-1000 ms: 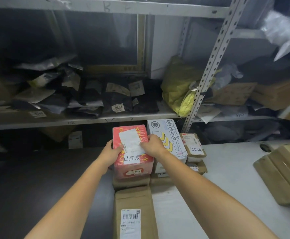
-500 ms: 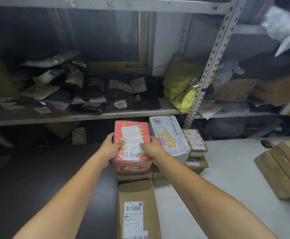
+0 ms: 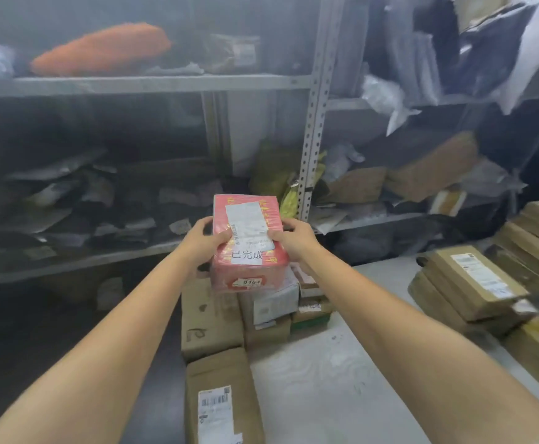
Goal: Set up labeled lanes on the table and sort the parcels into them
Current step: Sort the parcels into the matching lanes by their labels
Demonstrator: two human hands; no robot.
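Partway through the sort, by the look of things. Holding a red box [image 3: 249, 241] up in the air, just above the far left corner of the table [image 3: 326, 386], apparently clear of the parcels beneath. Gripped from both sides: left hand [image 3: 202, 241] curled round the left edge, thumb over the top; right hand [image 3: 294, 240] curled round the right edge, thumb pressing on the shipping label [image 3: 249, 224]. Already marked, apparently: white slip [image 3: 246, 255] printed 已完成 on top, number sticker [image 3: 250, 282] reading 0164 on the near face.

Done so far, judging from the layout: two groups on the table, well apart. Along the left edge, brown boxes [image 3: 212, 318] and a white box [image 3: 274, 304] packed side by side beneath the red one, plus a nearer brown box [image 3: 223, 373] with a barcode label [image 3: 215, 402]. At the right, a stack [image 3: 473, 283] of flat brown parcels, with more behind and in front of it.

Nowhere to be seen on the tabletop: lane strips or lane signs, so no telling whether set up already or merely out of view. Left to do, at the least: setting the red box down in its proper lane, most likely with one of the two groups. No telling either about the load on the shelves [image 3: 153, 83] behind: part of the job or just storage
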